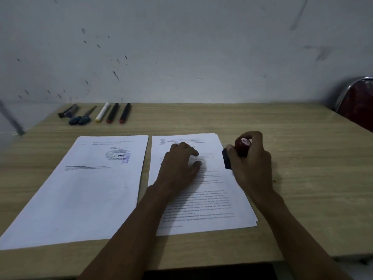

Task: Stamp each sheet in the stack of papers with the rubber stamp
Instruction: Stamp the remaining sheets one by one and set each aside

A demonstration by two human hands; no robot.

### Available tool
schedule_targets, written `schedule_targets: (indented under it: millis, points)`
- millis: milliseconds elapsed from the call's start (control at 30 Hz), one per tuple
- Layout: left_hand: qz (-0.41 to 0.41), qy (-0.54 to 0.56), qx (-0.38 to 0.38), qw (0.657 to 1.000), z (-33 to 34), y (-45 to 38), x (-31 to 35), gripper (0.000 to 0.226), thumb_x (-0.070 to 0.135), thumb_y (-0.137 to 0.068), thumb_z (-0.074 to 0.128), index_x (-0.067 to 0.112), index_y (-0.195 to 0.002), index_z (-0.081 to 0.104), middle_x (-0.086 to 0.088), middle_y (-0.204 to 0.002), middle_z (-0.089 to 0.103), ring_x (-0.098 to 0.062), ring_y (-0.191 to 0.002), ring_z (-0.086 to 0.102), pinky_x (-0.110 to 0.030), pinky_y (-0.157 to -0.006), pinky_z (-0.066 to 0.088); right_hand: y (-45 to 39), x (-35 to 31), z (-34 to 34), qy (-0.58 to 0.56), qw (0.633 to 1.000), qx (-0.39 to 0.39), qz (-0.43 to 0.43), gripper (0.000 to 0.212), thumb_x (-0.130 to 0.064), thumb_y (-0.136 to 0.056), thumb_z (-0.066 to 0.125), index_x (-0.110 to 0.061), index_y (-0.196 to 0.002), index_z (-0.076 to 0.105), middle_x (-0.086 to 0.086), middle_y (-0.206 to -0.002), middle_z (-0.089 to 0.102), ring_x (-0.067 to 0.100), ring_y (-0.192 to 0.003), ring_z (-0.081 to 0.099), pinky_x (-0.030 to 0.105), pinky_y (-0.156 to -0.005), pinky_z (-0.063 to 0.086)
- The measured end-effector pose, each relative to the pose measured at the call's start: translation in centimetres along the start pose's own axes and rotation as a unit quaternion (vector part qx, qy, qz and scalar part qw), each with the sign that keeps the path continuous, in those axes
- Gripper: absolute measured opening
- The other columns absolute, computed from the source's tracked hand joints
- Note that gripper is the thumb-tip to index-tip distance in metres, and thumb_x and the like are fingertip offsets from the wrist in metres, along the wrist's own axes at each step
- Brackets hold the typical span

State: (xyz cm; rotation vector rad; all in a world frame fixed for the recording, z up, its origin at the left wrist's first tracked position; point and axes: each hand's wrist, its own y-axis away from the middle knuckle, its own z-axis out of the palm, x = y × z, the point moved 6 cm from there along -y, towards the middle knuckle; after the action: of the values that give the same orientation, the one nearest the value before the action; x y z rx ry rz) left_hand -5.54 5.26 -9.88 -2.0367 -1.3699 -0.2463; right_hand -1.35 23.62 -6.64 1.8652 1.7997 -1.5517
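Note:
Two piles of white paper lie side by side on the wooden table. The left pile (pixel 80 188) shows a purple stamp mark near its top right. On the printed top sheet of the right stack (pixel 203 203) my left hand (pixel 179 164) rests flat, fingers spread. My right hand (pixel 252 158) grips the rubber stamp (pixel 241 148), which has a dark red round handle and a black base. The stamp sits at the right edge of the right stack, near its top corner; whether the base touches the paper or the table is unclear.
Along the table's far edge lie a cutter (pixel 67 112), blue-handled scissors (pixel 81 117), a white marker (pixel 102 112) and two black markers (pixel 119 113). A red chair with a chrome frame (pixel 357 100) stands at the far right. A grey marked wall rises behind the table.

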Motion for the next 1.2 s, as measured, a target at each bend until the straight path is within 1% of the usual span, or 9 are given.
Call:
schedule_targets:
  millis: [133,267,367,633,733,833,967,1067,1200]
  points:
    - [-0.015,-0.028,-0.028,0.999,0.4,0.2,-0.4,0.024,0.034,-0.088,0.062,0.019,-0.107,0.066,0.001,-0.116,0.061,-0.021,-0.110,0.050,-0.039,-0.093,0.041,1.7,-1.1,0.7,0.002,0.997,-0.016,-0.071,0.021,-0.028,-0.092,0.062,-0.019,-0.107,0.051,-0.010,-0.075,0.060,0.015,-0.065,0.062,0.041,-0.062,0.054]
    - [-0.011,-0.040,-0.030,0.999,0.4,0.3,-0.3,0.026,0.035,-0.090,0.059,0.018,-0.109,0.066,0.000,-0.117,0.061,-0.022,-0.110,0.050,-0.039,-0.092,0.041,2.8,-1.2,1.2,0.056,0.993,-0.036,-0.096,0.019,-0.029,-0.092,0.061,-0.022,-0.108,0.054,-0.009,-0.080,0.063,0.018,-0.074,0.060,0.033,-0.060,0.047]
    - [-0.011,-0.039,-0.025,0.999,0.4,0.3,-0.3,0.026,0.034,-0.090,0.059,0.017,-0.109,0.066,-0.001,-0.118,0.060,-0.021,-0.110,0.050,-0.038,-0.092,0.041,3.2,-1.1,1.6,0.095,0.989,-0.042,-0.101,0.017,-0.029,-0.092,0.060,-0.022,-0.105,0.053,-0.006,-0.080,0.062,0.018,-0.077,0.057,0.034,-0.058,0.046]
    - [-0.016,-0.043,-0.028,0.999,0.5,0.3,-0.5,0.026,0.035,-0.090,0.059,0.018,-0.109,0.065,-0.001,-0.118,0.060,-0.023,-0.110,0.050,-0.039,-0.092,0.041,3.2,-1.0,2.0,0.131,0.987,-0.059,-0.077,0.020,-0.029,-0.092,0.058,-0.020,-0.109,0.052,-0.002,-0.083,0.063,0.021,-0.085,0.058,0.036,-0.061,0.048]
    - [-0.016,-0.043,-0.031,0.998,0.6,0.3,-0.4,0.027,0.035,-0.089,0.059,0.018,-0.109,0.065,-0.001,-0.118,0.060,-0.023,-0.110,0.050,-0.039,-0.092,0.041,2.9,-1.4,2.0,0.161,0.983,-0.069,-0.063,0.020,-0.029,-0.091,0.058,-0.019,-0.108,0.052,-0.002,-0.081,0.063,0.023,-0.083,0.057,0.034,-0.060,0.043]
    - [-0.020,-0.050,-0.035,0.998,0.6,0.3,-0.5,0.026,0.035,-0.089,0.059,0.019,-0.109,0.065,0.000,-0.118,0.060,-0.023,-0.110,0.050,-0.039,-0.092,0.041,2.4,-1.6,1.8,0.221,0.971,-0.081,-0.040,0.019,-0.028,-0.088,0.060,-0.020,-0.103,0.052,-0.003,-0.074,0.056,0.025,-0.075,0.054,0.031,-0.060,0.036]
    - [-0.023,-0.050,-0.037,0.998,0.6,0.3,-0.4,0.026,0.034,-0.089,0.059,0.019,-0.109,0.065,-0.001,-0.118,0.060,-0.024,-0.111,0.050,-0.039,-0.092,0.040,0.7,-1.6,2.7,0.308,0.938,-0.156,0.018,0.019,-0.028,-0.079,0.062,-0.021,-0.089,0.049,0.003,-0.088,0.060,0.029,-0.082,0.059,0.033,-0.067,0.039]
    - [-0.021,-0.054,-0.041,0.997,0.7,0.3,-0.4,0.026,0.034,-0.090,0.059,0.019,-0.110,0.065,-0.001,-0.118,0.060,-0.024,-0.111,0.050,-0.039,-0.092,0.040,-0.3,-1.5,3.4,0.342,0.916,-0.203,0.045,0.019,-0.028,-0.073,0.061,-0.018,-0.084,0.049,0.003,-0.087,0.058,0.027,-0.079,0.059,0.032,-0.068,0.040]
    - [-0.021,-0.050,-0.036,0.998,0.7,0.3,-0.4,0.027,0.035,-0.089,0.059,0.019,-0.110,0.065,-0.001,-0.118,0.060,-0.024,-0.111,0.050,-0.040,-0.092,0.040,-0.2,-1.3,3.5,0.361,0.917,-0.167,-0.004,0.016,-0.032,-0.081,0.053,-0.021,-0.075,0.044,-0.001,-0.078,0.055,0.025,-0.070,0.057,0.031,-0.062,0.035]
